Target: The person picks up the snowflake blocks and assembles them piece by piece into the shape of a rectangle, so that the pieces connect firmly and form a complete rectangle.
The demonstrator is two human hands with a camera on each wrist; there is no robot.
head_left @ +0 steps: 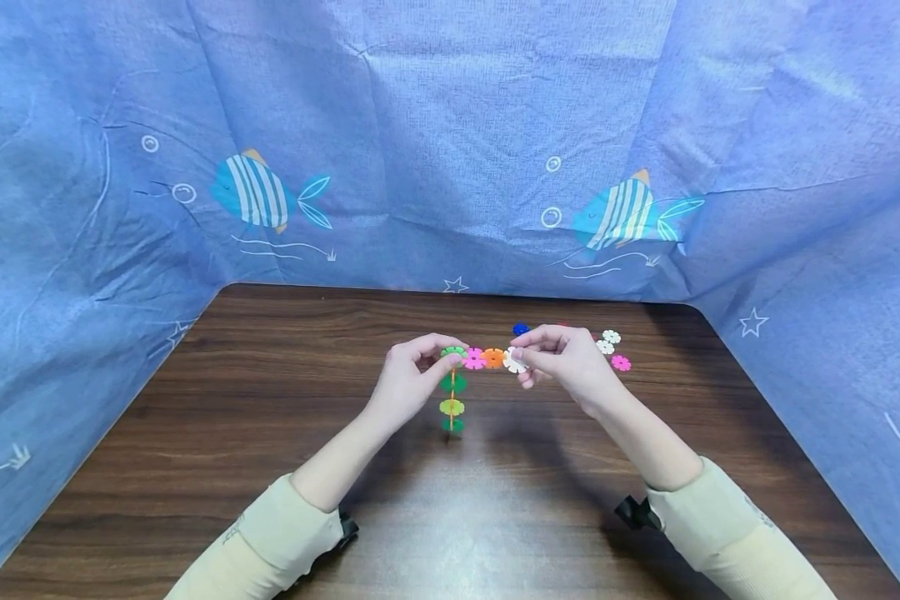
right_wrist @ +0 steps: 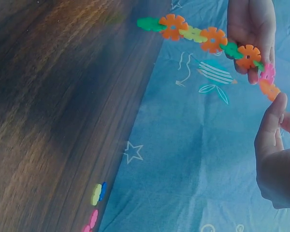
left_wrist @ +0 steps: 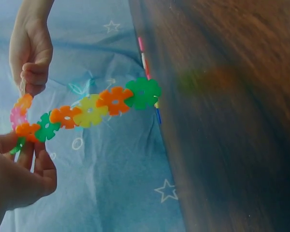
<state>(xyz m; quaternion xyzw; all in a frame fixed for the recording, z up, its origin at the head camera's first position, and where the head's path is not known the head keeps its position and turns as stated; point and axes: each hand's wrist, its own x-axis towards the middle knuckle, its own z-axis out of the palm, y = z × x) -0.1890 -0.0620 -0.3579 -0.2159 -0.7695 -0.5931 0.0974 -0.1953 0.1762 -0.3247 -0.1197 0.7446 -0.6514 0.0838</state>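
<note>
Above the table, my left hand (head_left: 412, 377) pinches the corner of a chain of flower-shaped interlocking discs at a green disc (head_left: 453, 352). From there a strand of green, orange and yellow discs hangs down, with a yellow disc (head_left: 452, 407) near its lower end. Toward the right run a pink disc (head_left: 475, 359) and an orange disc (head_left: 493, 359). My right hand (head_left: 573, 367) pinches a white flower disc (head_left: 513, 361) right at the orange one's edge. In the left wrist view the strand ends in a green disc (left_wrist: 143, 93), apart from the table.
Behind my right hand, loose flower discs lie on the wooden table (head_left: 285, 375): a blue disc (head_left: 521, 329), a white disc (head_left: 611, 337), a pink disc (head_left: 621, 363) and others partly hidden. A blue fish-print cloth (head_left: 450, 167) rises along the table's back and sides.
</note>
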